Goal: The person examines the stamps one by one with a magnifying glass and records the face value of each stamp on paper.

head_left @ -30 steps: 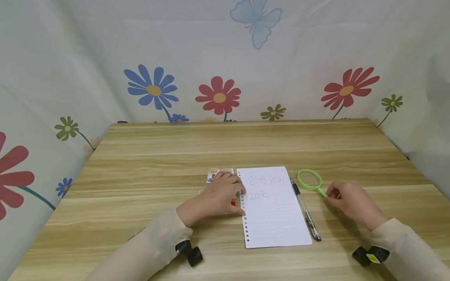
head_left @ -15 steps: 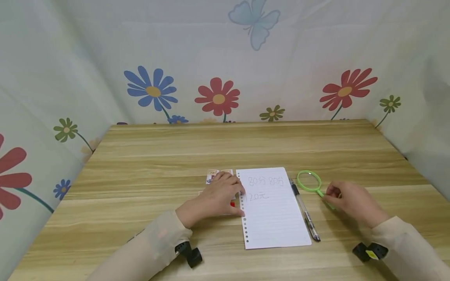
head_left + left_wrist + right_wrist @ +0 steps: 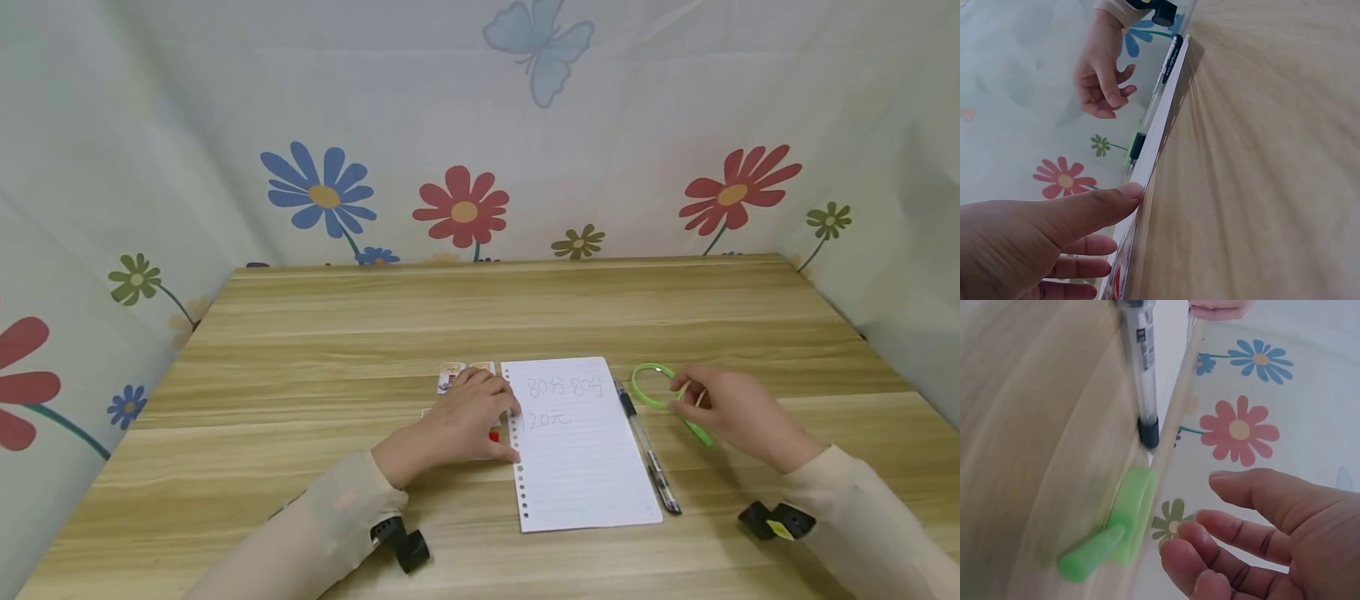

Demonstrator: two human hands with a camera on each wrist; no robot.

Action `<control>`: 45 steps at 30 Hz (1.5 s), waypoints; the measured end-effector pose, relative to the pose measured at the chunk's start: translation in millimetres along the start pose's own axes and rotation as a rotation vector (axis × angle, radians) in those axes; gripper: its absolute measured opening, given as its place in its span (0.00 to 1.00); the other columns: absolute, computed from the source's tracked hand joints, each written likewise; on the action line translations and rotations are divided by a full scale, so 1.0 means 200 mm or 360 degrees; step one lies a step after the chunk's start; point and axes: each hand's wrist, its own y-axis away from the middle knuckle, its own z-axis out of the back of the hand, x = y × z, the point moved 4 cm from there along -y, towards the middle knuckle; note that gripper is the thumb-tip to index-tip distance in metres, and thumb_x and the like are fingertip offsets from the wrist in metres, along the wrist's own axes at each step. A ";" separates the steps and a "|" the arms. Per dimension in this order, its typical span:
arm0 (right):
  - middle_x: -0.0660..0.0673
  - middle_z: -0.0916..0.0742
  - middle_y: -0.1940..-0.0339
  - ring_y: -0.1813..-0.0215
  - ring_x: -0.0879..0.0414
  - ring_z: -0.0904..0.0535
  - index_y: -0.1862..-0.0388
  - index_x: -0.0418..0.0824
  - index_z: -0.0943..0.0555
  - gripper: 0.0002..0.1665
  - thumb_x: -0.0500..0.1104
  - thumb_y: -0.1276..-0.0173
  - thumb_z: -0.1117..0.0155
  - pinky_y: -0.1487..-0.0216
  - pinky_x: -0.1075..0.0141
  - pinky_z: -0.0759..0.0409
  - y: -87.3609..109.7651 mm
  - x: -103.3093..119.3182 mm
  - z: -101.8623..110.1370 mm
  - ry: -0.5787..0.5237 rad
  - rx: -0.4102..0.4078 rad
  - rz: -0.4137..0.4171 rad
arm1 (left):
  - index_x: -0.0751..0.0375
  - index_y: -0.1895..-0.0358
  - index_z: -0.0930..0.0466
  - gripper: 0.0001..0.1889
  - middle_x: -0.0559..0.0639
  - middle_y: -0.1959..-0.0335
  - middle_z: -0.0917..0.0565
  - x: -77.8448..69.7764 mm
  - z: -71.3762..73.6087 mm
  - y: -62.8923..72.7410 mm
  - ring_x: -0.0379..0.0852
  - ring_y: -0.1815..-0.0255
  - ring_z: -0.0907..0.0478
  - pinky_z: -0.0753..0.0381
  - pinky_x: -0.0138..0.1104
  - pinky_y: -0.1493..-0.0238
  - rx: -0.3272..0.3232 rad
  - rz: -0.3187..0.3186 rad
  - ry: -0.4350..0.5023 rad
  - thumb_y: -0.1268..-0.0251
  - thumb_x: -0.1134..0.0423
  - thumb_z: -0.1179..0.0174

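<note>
My left hand [image 3: 457, 421] rests at the left, hole-punched edge of a lined sheet of paper [image 3: 585, 475], thumb and fingertips touching that edge. Beneath this hand lie several small picture pieces like stamps [image 3: 451, 373], mostly hidden. Handwriting, "80分 80分 120元", shows on the sheet's upper part. My right hand [image 3: 738, 412] hovers over a green magnifying glass [image 3: 700, 433], fingers loosely curled and holding nothing. In the right wrist view, a gap shows between these fingers and the magnifying glass [image 3: 1132, 512], which lies on the table.
A capped-style clear pen with black ends [image 3: 647, 450] lies along the paper's right edge, between sheet and magnifying glass. The wood-grain table [image 3: 375, 317] ends at a flowered curtain [image 3: 637, 125] behind and on both sides.
My right hand has let go of the magnifying glass's handle and moved up and left over it. The left hand stays put on the paper's edge.
</note>
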 end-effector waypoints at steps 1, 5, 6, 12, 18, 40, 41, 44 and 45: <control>0.55 0.23 0.77 0.76 0.62 0.30 0.63 0.36 0.22 0.08 0.38 0.39 0.33 0.77 0.69 0.31 -0.01 0.01 0.00 -0.0001 0.0009 0.0024 | 0.53 0.54 0.19 0.29 0.45 0.54 0.23 0.00 0.00 0.00 0.48 0.45 0.32 0.43 0.44 0.35 0.0001 -0.0001 0.0003 0.57 0.38 0.30; 0.55 0.23 0.76 0.76 0.63 0.31 0.61 0.37 0.22 0.09 0.37 0.39 0.33 0.78 0.69 0.31 -0.03 0.04 -0.03 -0.0033 0.0045 0.0094 | 0.53 0.55 0.19 0.29 0.45 0.54 0.23 0.00 0.00 0.01 0.48 0.45 0.32 0.43 0.44 0.35 -0.0004 -0.0002 0.0014 0.57 0.39 0.30; 0.56 0.23 0.76 0.76 0.63 0.31 0.61 0.38 0.22 0.09 0.37 0.39 0.33 0.78 0.69 0.31 -0.03 0.05 -0.04 -0.0040 0.0054 0.0105 | 0.53 0.54 0.19 0.29 0.45 0.54 0.23 0.00 0.00 0.01 0.48 0.45 0.32 0.43 0.44 0.35 -0.0005 0.0000 0.0015 0.57 0.39 0.30; 0.55 0.21 0.75 0.75 0.64 0.30 0.60 0.38 0.23 0.12 0.35 0.42 0.32 0.75 0.69 0.29 -0.06 0.07 -0.09 -0.0030 0.0089 0.0169 | 0.53 0.54 0.19 0.29 0.45 0.54 0.23 0.00 0.00 0.01 0.48 0.45 0.32 0.43 0.44 0.35 -0.0003 0.0005 0.0012 0.57 0.39 0.30; 0.54 0.21 0.75 0.77 0.65 0.31 0.57 0.37 0.24 0.15 0.35 0.42 0.32 0.77 0.70 0.29 -0.08 0.09 -0.14 -0.0052 0.0173 0.0199 | 0.53 0.54 0.19 0.29 0.45 0.54 0.23 0.00 0.00 0.01 0.48 0.45 0.32 0.43 0.44 0.35 0.0002 0.0003 0.0005 0.57 0.39 0.30; 0.53 0.27 0.78 0.76 0.63 0.34 0.54 0.36 0.26 0.18 0.34 0.43 0.31 0.77 0.71 0.31 -0.11 0.13 -0.22 0.0085 0.0279 0.0217 | 0.53 0.53 0.19 0.29 0.46 0.53 0.23 0.00 0.01 0.00 0.48 0.44 0.32 0.42 0.44 0.35 0.0009 -0.0001 0.0005 0.56 0.39 0.30; 0.53 0.27 0.78 0.76 0.63 0.34 0.55 0.36 0.25 0.18 0.34 0.43 0.31 0.77 0.72 0.32 -0.11 0.13 -0.22 0.0093 0.0267 0.0233 | 0.53 0.53 0.19 0.29 0.46 0.53 0.23 0.00 0.01 0.00 0.48 0.44 0.32 0.42 0.44 0.35 0.0010 0.0000 0.0006 0.56 0.39 0.30; 0.53 0.28 0.78 0.76 0.63 0.35 0.55 0.36 0.25 0.17 0.33 0.43 0.31 0.77 0.71 0.33 -0.11 0.13 -0.22 0.0103 0.0243 0.0260 | 0.54 0.54 0.19 0.29 0.46 0.53 0.23 0.00 0.01 0.00 0.48 0.45 0.31 0.42 0.45 0.36 0.0010 0.0002 0.0014 0.56 0.39 0.30; 0.53 0.28 0.78 0.76 0.63 0.35 0.55 0.36 0.25 0.17 0.33 0.43 0.32 0.77 0.71 0.33 -0.11 0.13 -0.21 0.0103 0.0239 0.0261 | 0.54 0.54 0.19 0.29 0.46 0.53 0.23 0.00 0.01 0.00 0.48 0.45 0.31 0.42 0.45 0.36 0.0009 0.0002 0.0015 0.56 0.39 0.30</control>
